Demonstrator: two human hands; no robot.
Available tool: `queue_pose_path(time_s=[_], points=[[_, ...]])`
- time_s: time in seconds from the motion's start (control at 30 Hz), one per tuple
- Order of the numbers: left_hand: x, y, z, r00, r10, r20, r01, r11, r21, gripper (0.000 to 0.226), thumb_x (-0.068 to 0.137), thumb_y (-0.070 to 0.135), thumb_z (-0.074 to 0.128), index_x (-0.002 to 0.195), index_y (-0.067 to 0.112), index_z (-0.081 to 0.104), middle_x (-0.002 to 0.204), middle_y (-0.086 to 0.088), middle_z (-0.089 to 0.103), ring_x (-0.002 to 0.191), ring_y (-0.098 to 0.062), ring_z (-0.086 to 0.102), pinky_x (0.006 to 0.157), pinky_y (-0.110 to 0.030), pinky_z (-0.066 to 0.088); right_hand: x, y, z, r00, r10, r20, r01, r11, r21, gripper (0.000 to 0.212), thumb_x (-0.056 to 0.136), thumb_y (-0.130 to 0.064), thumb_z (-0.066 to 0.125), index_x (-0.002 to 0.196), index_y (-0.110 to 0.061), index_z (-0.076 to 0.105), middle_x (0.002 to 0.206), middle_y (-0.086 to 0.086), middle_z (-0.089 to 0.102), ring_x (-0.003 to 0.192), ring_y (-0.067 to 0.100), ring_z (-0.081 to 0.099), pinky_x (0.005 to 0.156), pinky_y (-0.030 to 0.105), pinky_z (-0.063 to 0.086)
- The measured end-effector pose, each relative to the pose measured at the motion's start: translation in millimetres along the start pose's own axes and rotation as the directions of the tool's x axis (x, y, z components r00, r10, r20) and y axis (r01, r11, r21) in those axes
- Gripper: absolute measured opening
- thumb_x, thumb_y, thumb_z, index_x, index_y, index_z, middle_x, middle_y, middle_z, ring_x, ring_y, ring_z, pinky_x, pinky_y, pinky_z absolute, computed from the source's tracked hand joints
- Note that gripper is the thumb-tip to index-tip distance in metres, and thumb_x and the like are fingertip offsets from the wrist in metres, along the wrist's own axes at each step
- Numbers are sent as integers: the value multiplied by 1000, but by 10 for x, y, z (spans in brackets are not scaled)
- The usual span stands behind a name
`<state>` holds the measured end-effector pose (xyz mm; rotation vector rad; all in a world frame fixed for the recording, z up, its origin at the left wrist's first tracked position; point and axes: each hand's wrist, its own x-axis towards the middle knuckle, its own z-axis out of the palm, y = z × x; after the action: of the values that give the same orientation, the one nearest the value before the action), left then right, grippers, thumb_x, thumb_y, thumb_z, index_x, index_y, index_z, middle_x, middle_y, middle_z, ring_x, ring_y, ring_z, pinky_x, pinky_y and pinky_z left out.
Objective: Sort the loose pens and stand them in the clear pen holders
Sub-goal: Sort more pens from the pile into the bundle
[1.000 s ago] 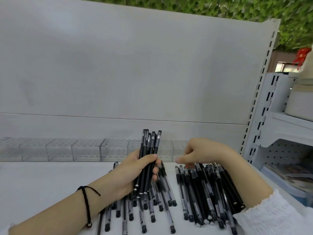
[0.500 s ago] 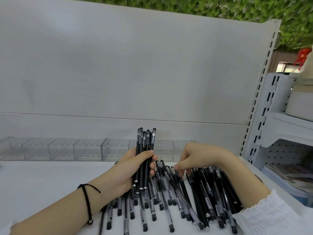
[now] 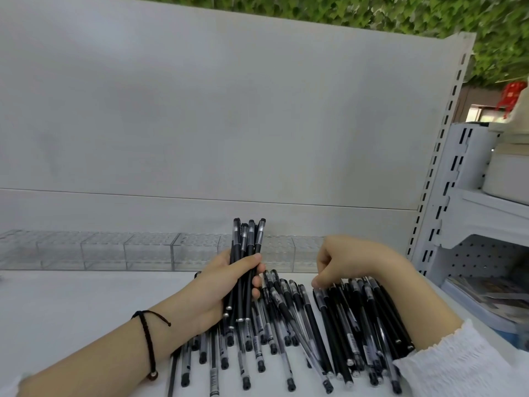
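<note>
My left hand [image 3: 220, 285] grips an upright bundle of black pens [image 3: 247, 242], their caps pointing up. A heap of loose black and clear pens [image 3: 303, 325] lies on the white shelf [image 3: 71, 305] below and to the right of it. My right hand [image 3: 343, 259] hovers over the right part of the heap, fingers curled down, fingertips touching a pen's top end. Whether it pinches that pen is unclear. A row of clear pen holders [image 3: 114, 250] stands along the back wall, and no pens show in them.
A white back panel [image 3: 200, 110] rises behind the holders. To the right stands a white slotted upright [image 3: 438, 173] with another shelf unit [image 3: 486, 224] holding boxes and papers. Green foliage shows above.
My left hand's bundle has tilted slightly. My right hand has dropped and drawn back toward the heap, raking several pens to the left and skewing them.
</note>
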<state>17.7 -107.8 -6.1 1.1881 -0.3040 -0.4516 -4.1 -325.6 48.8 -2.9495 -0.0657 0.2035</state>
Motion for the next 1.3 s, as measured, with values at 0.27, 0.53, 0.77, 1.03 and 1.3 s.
queue_pose_path(time_s=[0.27, 0.53, 0.77, 1.03, 1.3], points=[[7, 1, -12, 1000, -11, -6, 11, 1000, -1, 13, 93, 14, 60, 96, 8, 49, 72, -4, 59, 53, -13, 51, 48, -24, 48, 8, 51, -8, 996, 84, -27, -86, 992, -89, 36, 76, -47, 74, 56, -20, 62, 59, -10, 62, 56, 4, 52, 63, 24, 42], [27, -5, -28, 1000, -22, -22, 21, 999, -25, 13, 93, 13, 61, 96, 9, 50, 72, -5, 60, 53, -14, 51, 48, -25, 48, -36, -76, 32, 996, 92, -5, -91, 974, -206, 46, 79, -59, 67, 56, -21, 55, 54, -10, 48, 53, 5, 44, 55, 23, 34], [39, -11, -36, 1000, -24, -19, 24, 1000, -13, 14, 93, 14, 62, 97, 8, 49, 73, -5, 61, 53, -13, 51, 48, -24, 48, 21, -141, 107, 995, 98, -19, -100, 974, -202, 50, 76, -58, 69, 58, -17, 46, 57, -4, 44, 55, 14, 41, 54, 27, 32], [54, -34, -37, 1000, -14, -26, 15, 1000, 7, 18, 92, 14, 62, 102, 7, 49, 74, -6, 61, 54, -14, 52, 48, -25, 48, 114, -210, 236, 989, 133, -72, -140, 985, -102, 30, 76, -42, 66, 69, -14, 55, 71, -1, 58, 75, 22, 57, 73, 29, 47], [46, -25, -35, 999, -25, -27, 25, 1000, 6, 16, 93, 14, 62, 100, 7, 49, 72, -5, 61, 53, -14, 52, 48, -24, 48, 198, -127, 220, 981, 129, -145, -109, 984, 141, 22, 78, -27, 75, 96, -15, 74, 89, 0, 69, 82, 17, 66, 75, 25, 52]])
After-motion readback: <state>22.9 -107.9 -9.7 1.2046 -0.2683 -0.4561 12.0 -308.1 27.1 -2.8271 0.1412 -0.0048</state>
